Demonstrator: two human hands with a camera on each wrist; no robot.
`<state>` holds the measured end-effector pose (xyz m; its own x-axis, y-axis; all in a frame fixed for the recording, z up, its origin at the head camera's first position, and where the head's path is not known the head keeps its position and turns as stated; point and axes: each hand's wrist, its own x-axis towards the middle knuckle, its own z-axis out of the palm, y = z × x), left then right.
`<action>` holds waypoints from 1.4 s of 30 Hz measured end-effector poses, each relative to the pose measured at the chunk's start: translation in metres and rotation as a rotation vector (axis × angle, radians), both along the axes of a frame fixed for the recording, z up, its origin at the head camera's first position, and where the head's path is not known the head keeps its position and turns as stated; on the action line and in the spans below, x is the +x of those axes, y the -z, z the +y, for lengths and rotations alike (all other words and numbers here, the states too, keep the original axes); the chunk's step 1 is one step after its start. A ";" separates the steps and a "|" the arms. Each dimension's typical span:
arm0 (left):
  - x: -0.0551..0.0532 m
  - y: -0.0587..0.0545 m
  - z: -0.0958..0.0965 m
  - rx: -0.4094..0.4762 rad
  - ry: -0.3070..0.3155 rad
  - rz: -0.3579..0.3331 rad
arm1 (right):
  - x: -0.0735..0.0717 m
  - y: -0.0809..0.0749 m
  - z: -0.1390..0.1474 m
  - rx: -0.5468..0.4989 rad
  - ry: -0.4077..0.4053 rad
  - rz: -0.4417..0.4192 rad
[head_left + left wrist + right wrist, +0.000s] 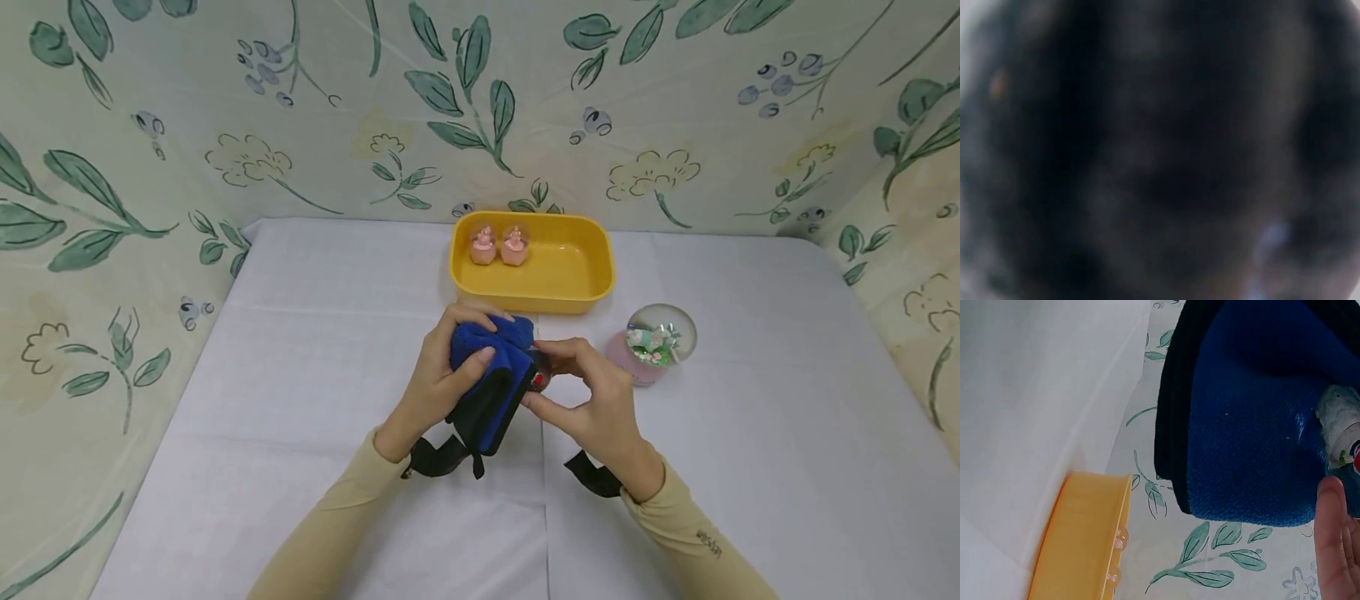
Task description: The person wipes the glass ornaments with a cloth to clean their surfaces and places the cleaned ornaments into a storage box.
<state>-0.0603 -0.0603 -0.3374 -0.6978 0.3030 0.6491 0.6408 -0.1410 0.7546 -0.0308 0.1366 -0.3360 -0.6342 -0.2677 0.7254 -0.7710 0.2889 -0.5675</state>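
A blue cloth with black edging (491,408) is bunched up over the middle of the table. My left hand (446,367) grips it from the left, thumb lying on top of the folds. Against the cloth's right side sits a small clear globe (538,375) with red inside, pinched between the fingers and thumb of my right hand (596,396). In the right wrist view, a white and red figure shows in that globe, partly covered by the cloth (1254,444). The left wrist view is dark and blurred.
Behind the hands stands a yellow tray (532,304) holding two small pink snow globes (498,247). A larger snow globe (660,340) with a pink base stands right of the right hand. Black straps (438,458) hang near both wrists. Floral fabric surrounds the white table.
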 end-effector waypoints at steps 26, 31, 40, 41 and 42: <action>-0.001 -0.001 0.000 0.059 -0.009 -0.029 | 0.002 -0.007 0.002 0.108 0.011 0.047; 0.000 -0.002 0.001 0.039 0.018 -0.001 | 0.001 -0.005 0.001 0.003 -0.001 -0.029; 0.000 -0.001 0.003 0.030 -0.018 0.039 | 0.004 -0.004 -0.001 -0.205 -0.098 -0.411; 0.000 -0.001 0.003 0.039 -0.025 0.036 | 0.004 -0.004 -0.001 -0.173 -0.088 -0.388; -0.001 -0.001 0.002 0.049 -0.033 0.031 | 0.004 -0.004 -0.001 -0.132 -0.073 -0.354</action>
